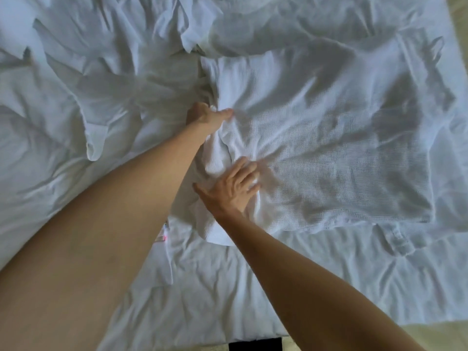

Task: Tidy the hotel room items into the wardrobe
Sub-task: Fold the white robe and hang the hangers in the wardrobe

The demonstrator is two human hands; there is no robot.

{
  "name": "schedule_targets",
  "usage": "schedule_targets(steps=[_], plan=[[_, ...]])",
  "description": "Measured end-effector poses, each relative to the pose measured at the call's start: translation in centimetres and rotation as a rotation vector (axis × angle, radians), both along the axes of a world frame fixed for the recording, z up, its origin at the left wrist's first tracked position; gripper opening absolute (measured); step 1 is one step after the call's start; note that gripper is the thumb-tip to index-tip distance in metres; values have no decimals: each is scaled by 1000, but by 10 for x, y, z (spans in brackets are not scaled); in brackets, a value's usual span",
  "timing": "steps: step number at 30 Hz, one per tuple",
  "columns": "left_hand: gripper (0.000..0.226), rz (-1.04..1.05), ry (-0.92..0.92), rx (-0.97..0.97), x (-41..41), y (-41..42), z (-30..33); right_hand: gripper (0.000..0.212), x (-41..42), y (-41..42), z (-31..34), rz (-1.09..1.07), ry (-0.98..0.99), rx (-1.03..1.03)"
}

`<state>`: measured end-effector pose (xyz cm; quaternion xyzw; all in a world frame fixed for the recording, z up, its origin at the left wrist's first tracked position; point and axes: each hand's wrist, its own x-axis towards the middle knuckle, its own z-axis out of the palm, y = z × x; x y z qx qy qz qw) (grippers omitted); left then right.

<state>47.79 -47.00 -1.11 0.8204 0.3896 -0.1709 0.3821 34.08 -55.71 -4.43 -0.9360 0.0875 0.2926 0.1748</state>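
Note:
A white waffle-weave robe (329, 138) lies spread flat on the bed, taking up the middle and right of the view. My left hand (206, 116) reaches far forward and pinches the robe's left edge near its upper part. Lower down, my right hand (234, 188) rests palm down with fingers spread on the bunched left edge of the robe. Its belt and a loop (436, 50) lie at the far right. No wardrobe is in view.
Crumpled white bedding (106, 79) covers the bed to the left and at the back. A small pink-marked label (163, 234) shows by my left forearm. The bed's near edge and pale floor (405, 335) lie at the bottom right, with a dark object (255, 344) at the bottom.

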Motion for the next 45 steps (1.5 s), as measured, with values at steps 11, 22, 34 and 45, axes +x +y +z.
schedule_targets(steps=[11, 22, 34, 45], plan=[[81, 62, -22, -158, -2, 8, -15, 100, 7, -30, -41, -82, -385, -77], [20, 97, -220, -307, 40, -135, 83, 19, 84, -222, 56, -330, 95, 732], [33, 102, -148, -279, 119, -421, 62, 40, 170, -499, 34, -422, 443, 832], [54, -33, -108, -122, 112, -446, 55, 99, 219, -545, 32, -368, 46, 736]])
